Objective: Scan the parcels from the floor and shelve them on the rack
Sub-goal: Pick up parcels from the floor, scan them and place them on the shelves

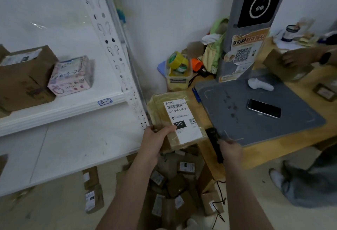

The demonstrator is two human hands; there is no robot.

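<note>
My left hand (155, 143) grips the near corner of a flat brown parcel (164, 109), thumb on top by its white shipping label (183, 120) marked 010. The parcel is held level between the white rack (116, 50) and the wooden table. My right hand (230, 150) holds a black handheld scanner (215, 141), its head just right of the parcel's near edge. Below my arms, several brown parcels (175, 187) lie heaped on the floor. On the rack's shelf (60, 108) labelled 4 stand a brown box (25, 78) and a pink box (73, 76).
On the wooden table (284, 144) sits a grey kiosk with a flat base (237, 120) holding a phone (264, 108) and a white device (259, 84). Tape rolls in a clear tub (179, 69) stand in the corner. Another person's hand (295, 59) holds a box at right; their legs (306, 184) are beside the table.
</note>
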